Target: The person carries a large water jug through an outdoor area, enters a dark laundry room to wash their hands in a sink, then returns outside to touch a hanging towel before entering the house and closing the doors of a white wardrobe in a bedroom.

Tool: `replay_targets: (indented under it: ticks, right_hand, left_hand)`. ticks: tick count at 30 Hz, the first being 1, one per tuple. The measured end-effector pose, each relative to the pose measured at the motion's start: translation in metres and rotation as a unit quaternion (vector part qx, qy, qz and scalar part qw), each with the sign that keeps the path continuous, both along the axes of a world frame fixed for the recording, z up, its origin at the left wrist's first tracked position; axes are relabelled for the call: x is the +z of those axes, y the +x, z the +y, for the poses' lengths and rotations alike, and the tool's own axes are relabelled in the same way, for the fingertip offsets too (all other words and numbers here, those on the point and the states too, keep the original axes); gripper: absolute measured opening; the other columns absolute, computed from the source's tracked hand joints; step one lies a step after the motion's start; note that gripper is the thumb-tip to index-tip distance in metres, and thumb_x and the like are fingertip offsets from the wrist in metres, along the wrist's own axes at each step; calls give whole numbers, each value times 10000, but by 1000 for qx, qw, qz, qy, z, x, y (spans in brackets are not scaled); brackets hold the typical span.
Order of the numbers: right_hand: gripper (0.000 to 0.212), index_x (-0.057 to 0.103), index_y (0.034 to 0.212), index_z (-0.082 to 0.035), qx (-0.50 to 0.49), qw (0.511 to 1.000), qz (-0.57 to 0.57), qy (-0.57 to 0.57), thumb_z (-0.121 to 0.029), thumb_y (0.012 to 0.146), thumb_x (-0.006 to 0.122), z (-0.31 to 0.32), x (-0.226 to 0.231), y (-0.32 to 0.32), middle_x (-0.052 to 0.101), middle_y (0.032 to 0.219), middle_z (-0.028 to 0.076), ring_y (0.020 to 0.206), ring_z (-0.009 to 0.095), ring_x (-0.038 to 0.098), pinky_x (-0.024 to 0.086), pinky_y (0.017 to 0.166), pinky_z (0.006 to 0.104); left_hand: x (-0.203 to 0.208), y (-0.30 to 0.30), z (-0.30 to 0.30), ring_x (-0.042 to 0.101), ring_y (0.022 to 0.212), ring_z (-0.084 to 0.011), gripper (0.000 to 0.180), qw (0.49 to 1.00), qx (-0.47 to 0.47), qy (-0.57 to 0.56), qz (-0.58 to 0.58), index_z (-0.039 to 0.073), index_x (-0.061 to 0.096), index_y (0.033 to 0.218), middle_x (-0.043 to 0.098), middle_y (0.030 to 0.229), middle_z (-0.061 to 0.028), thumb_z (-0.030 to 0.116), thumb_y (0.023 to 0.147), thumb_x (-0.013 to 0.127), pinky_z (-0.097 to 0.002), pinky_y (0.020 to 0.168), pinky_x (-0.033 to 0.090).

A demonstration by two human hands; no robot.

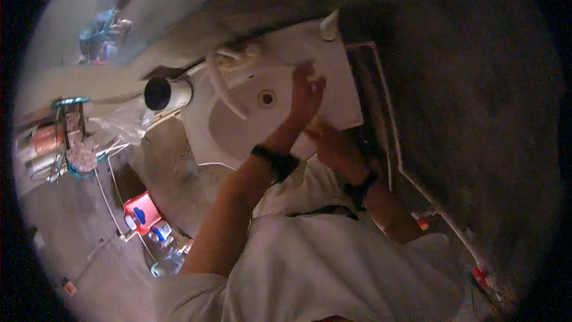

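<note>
Sink (348,104), white and broad, lies directly below and beyond the grip, which is formed by two bare hands. The left hand (308,92) hangs over the basin's right side, probably so that anything that drips lands inside. The right hand (338,150) is lower and nearer the body, over the front edge, raised toward the left wrist, seemingly so the two can meet.

The left fingers look loosely curled, with a narrow gap between thumb and fingers; dimness and blur hide whether they hold anything, so I cannot tell. The right fingers point in toward a small pale patch (314,124) just beside the left wrist. They seem to touch it, but whether they close on it, and what it is, I cannot tell. Dark bands (275,163) circle both wrists.

Left of the grip is the round drain (266,99), and beyond it a pale curved spout (221,83) arches over the bowl, presumably placed so its flow falls inside. Beyond the grip, at the back right corner, stands a white cup-like thing (328,27), apart from both hands and likely there to leave the bowl free.
</note>
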State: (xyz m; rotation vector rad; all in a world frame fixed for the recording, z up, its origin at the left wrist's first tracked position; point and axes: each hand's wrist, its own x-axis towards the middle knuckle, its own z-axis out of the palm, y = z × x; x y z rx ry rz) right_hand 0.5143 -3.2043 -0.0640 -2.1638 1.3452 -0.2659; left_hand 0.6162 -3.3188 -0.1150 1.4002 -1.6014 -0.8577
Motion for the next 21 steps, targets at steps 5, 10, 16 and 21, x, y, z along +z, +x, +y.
replay_targets:
  ticks: [5, 10, 16, 21]
  right_hand:
    - [407, 522, 1188, -22, -4, 999, 2, 50, -43, 783, 478, 42, -113, 56, 502, 1189, 180, 1035, 316, 530, 445, 854, 433]
    - [352, 516, 1144, -86, -30, 657, -504, 560, -288, 861, 568, -11, -106, 81, 577, 933, 14, 812, 151, 560, 478, 750, 303]
    - [345, 568, 1135, -75, -164, 749, -494, 410, -146, 799, 592, -20, -107, 79, 592, 932, 2, 775, 102, 543, 464, 710, 262]
    - [373, 553, 1169, -64, -249, 654, -445, 558, -178, 815, 589, -4, -70, 90, 578, 915, 8, 735, 121, 524, 465, 669, 284]
  left_hand:
    - [89, 100, 90, 584, 940, -310, 277, 962, -265, 29, -60, 75, 574, 1058, 608, 1023, -131, 82, 781, 585, -374, 804, 484]
    - [102, 220, 120, 589, 927, -309, 261, 973, -27, -1, -229, 78, 578, 1036, 627, 957, -129, 98, 780, 627, -377, 798, 479]
    - [71, 321, 17, 418, 1162, -371, 921, 919, 386, -19, -72, 26, 267, 1365, 327, 1337, -230, 305, 665, 797, -443, 891, 427]
    - [48, 344, -42, 245, 1250, -457, 1200, 798, 411, -23, -441, 141, 158, 1411, 295, 1323, -243, 562, 494, 807, -609, 915, 348]
